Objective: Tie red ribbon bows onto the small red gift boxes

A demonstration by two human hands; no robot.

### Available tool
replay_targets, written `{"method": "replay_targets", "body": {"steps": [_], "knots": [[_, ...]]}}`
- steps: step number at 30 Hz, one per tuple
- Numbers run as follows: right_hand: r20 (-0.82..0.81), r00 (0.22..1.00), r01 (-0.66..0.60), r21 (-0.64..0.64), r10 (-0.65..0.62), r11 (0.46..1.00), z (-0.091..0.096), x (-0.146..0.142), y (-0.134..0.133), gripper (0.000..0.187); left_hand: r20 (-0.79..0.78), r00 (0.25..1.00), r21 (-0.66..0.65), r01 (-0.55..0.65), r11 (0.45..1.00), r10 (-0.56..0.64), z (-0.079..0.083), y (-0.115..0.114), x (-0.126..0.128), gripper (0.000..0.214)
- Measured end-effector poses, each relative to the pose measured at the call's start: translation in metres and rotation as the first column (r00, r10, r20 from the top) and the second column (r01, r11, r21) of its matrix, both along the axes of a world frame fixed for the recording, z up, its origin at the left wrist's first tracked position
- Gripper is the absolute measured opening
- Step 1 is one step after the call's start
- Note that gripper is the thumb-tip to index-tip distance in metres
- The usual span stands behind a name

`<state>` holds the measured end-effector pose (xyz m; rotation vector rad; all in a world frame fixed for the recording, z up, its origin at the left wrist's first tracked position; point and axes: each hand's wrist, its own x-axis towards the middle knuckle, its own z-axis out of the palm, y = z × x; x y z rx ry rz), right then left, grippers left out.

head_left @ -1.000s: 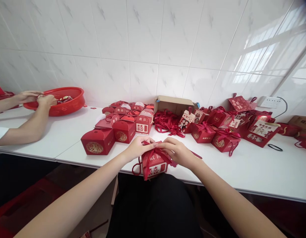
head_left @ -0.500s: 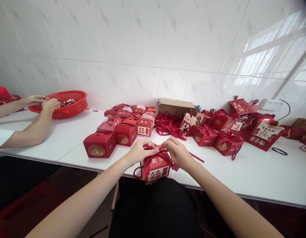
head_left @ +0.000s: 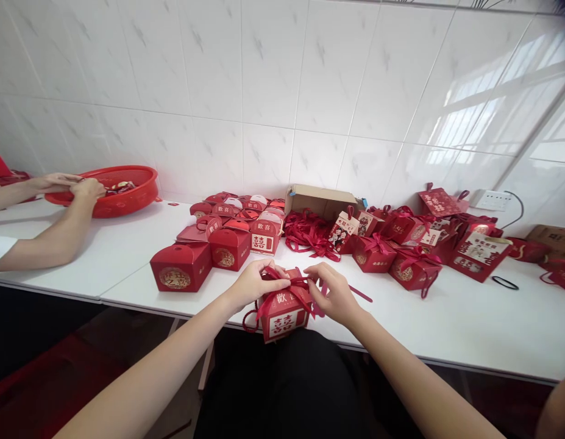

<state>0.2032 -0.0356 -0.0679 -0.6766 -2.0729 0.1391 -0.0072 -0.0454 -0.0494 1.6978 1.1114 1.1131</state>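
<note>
A small red gift box with white and gold characters stands at the near edge of the white table. A dark red ribbon is wrapped over its top. My left hand pinches the ribbon on the box's left side. My right hand pinches the ribbon on the right side. Both hands rest on top of the box, fingers closed on the ribbon.
Several red gift boxes stand behind, a heap of loose ribbons before an open cardboard box, and ribboned boxes at the right. At far left another person's hands reach into a red basin. A black band lies right.
My right hand has shifted slightly right and down along the ribbon, and the two hands are a little further apart. The view has tilted slightly.
</note>
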Motion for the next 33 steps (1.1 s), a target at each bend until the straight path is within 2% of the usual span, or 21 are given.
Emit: {"method": "replay_targets", "body": {"steps": [3, 7, 10, 12, 15, 20, 23, 27, 29, 30, 31, 32, 33], "knots": [[0.018, 1.000, 0.020, -0.042, -0.019, 0.999, -0.002, -0.001, -0.002, 0.021, 0.024, 1.000, -0.033, -0.016, 0.999, 0.016, -0.001, -0.001, 0.001, 0.029], [0.137, 0.989, 0.074, -0.113, -0.058, 0.991, -0.003, 0.001, 0.001, 0.018, -0.033, 0.998, -0.014, -0.056, 0.998, 0.055, 0.000, -0.003, 0.002, 0.027], [0.233, 0.971, 0.069, -0.087, -0.047, 0.994, -0.003, 0.003, 0.004, 0.015, -0.060, 0.996, -0.001, -0.065, 0.998, 0.065, 0.000, -0.003, 0.002, 0.025], [0.269, 0.962, 0.062, -0.025, -0.053, 0.998, -0.003, 0.006, 0.007, 0.014, -0.071, 0.995, 0.003, -0.070, 0.998, 0.070, -0.001, -0.003, 0.002, 0.024], [0.306, 0.947, 0.052, 0.141, -0.093, 0.989, -0.002, 0.010, 0.012, 0.016, -0.049, 0.997, 0.013, -0.060, 0.998, 0.061, -0.002, -0.002, 0.003, 0.023], [0.342, 0.928, -0.022, 0.452, -0.150, 0.892, -0.003, 0.014, 0.019, 0.021, -0.003, 1.000, 0.012, -0.015, 1.000, 0.015, -0.002, 0.001, 0.002, 0.019], [0.335, 0.928, -0.046, 0.533, -0.161, 0.845, -0.004, 0.013, 0.020, 0.021, 0.008, 1.000, -0.001, -0.029, 1.000, 0.029, -0.003, 0.001, -0.002, 0.020], [0.282, 0.954, -0.012, 0.368, -0.099, 0.930, -0.005, 0.008, 0.015, 0.019, 0.059, 0.997, -0.024, -0.052, 0.998, 0.054, -0.005, 0.000, -0.004, 0.026], [0.197, 0.979, 0.007, 0.187, -0.044, 0.982, -0.006, 0.008, 0.011, 0.018, 0.109, 0.994, -0.018, -0.026, 0.999, 0.028, -0.007, -0.001, -0.005, 0.028], [0.127, 0.992, -0.009, 0.058, 0.001, 0.998, -0.007, 0.008, 0.009, 0.021, 0.148, 0.989, -0.011, 0.000, 1.000, 0.001, -0.008, -0.002, -0.006, 0.029], [0.039, 0.997, -0.057, -0.091, 0.061, 0.994, -0.008, 0.009, 0.008, 0.027, 0.197, 0.980, 0.001, 0.026, 1.000, -0.026, -0.010, -0.002, -0.007, 0.029], [-0.060, 0.990, -0.139, -0.244, 0.129, 0.960, -0.010, 0.010, 0.007, 0.036, 0.253, 0.966, 0.017, 0.045, 0.999, -0.048, -0.012, -0.002, -0.009, 0.030], [-0.149, 0.970, -0.236, -0.370, 0.193, 0.898, -0.013, 0.011, 0.008, 0.048, 0.310, 0.949, 0.029, 0.055, 0.998, -0.061, -0.016, -0.001, -0.011, 0.030]]}}
